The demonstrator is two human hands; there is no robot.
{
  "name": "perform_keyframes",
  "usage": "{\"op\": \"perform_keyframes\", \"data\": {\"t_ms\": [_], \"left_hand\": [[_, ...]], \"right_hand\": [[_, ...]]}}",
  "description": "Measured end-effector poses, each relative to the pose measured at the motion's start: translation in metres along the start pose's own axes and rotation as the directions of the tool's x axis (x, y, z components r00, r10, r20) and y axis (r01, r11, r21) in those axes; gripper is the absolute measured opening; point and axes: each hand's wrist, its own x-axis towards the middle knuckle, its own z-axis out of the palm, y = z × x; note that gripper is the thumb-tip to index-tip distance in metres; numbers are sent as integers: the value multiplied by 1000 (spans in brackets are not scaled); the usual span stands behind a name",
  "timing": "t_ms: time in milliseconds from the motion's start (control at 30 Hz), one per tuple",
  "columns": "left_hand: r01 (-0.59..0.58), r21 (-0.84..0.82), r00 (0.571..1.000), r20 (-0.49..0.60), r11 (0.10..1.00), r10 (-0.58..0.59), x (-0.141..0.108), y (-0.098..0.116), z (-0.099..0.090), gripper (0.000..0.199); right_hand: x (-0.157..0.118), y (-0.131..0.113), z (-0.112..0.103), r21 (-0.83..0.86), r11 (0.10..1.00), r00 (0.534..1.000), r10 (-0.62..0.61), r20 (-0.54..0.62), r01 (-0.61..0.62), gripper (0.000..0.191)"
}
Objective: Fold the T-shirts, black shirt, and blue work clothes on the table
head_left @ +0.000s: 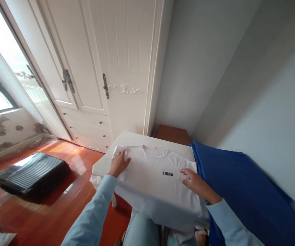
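Observation:
A white T-shirt (147, 174) with the word CHINA in black lies spread over a small white table (132, 137), its neckline toward the far edge. The lower part of the shirt hangs over the near edge above my knees. My left hand (119, 163) rests on the shirt's left shoulder area, fingers apart and holding nothing. On the right side, beside the lettering, my right hand (195, 182) touches the shirt with its fingers spread.
Blue cloth (229, 181) covers a surface right of the table. A white wardrobe (127, 54) stands beyond, with a brown box (173, 134) by the wall. A black ridged case (34, 174) lies on the red wooden floor (83, 198) at left.

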Motion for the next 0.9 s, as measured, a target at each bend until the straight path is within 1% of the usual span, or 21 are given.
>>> {"op": "perform_keyframes", "data": {"t_ms": [33, 100, 167, 233, 267, 333, 400, 433, 500, 567, 633, 733, 800, 867, 900], "left_hand": [[-14, 98, 999, 33, 995, 11, 4, 5, 9, 55], [-63, 221, 997, 49, 973, 54, 7, 12, 24, 52], [-129, 261, 992, 23, 957, 127, 6, 17, 36, 51], [-247, 241, 968, 21, 939, 250, 4, 22, 45, 53], [-323, 217, 945, 27, 921, 325, 3, 27, 50, 55], [-472, 160, 880, 34, 867, 473, 4, 40, 60, 61], [-576, 105, 817, 38, 811, 576, 9, 58, 72, 66], [-602, 79, 798, 45, 794, 601, 12, 67, 79, 68], [-611, 40, 790, 88, 790, 607, 19, 85, 92, 73], [-593, 25, 798, 145, 805, 584, 27, 99, 102, 77], [-578, 27, 805, 184, 816, 564, 32, 107, 108, 78], [-567, 41, 812, 197, 823, 550, 36, 110, 111, 80], [-566, 48, 814, 189, 823, 549, 36, 109, 111, 79], [-571, 56, 814, 172, 819, 555, 36, 108, 112, 77], [-571, 61, 814, 167, 819, 556, 36, 108, 112, 76]], "right_hand": [[10, 4, 7, -110, 994, 997, 0, -71, -8, 44], [25, 10, 19, -269, 963, 990, -7, -141, -31, 43], [33, 15, 25, -345, 938, 986, -18, -165, -40, 38], [33, 17, 28, -378, 925, 981, -51, -186, -24, 35], [32, 16, 28, -398, 917, 976, -66, -207, -22, 34], [29, 13, 28, -470, 880, 963, -63, -261, -70, 32], [25, 9, 27, -550, 816, 954, 6, -299, -177, 26], [24, 6, 26, -574, 784, 950, 61, -307, -236, 24], [23, 2, 25, -584, 745, 938, 163, -307, -321, 24], [23, 0, 24, -567, 741, 928, 219, -301, -359, 21], [25, -1, 21, -549, 746, 922, 246, -299, -377, 19], [28, -5, 14, -521, 750, 909, 278, -311, -407, 23], [30, -12, 11, -484, 776, 902, 251, -352, -405, 22], [30, -23, 11, -438, 830, 906, 174, -385, -345, 18], [30, -29, 12, -418, 858, 917, 136, -376, -299, 16]]}}
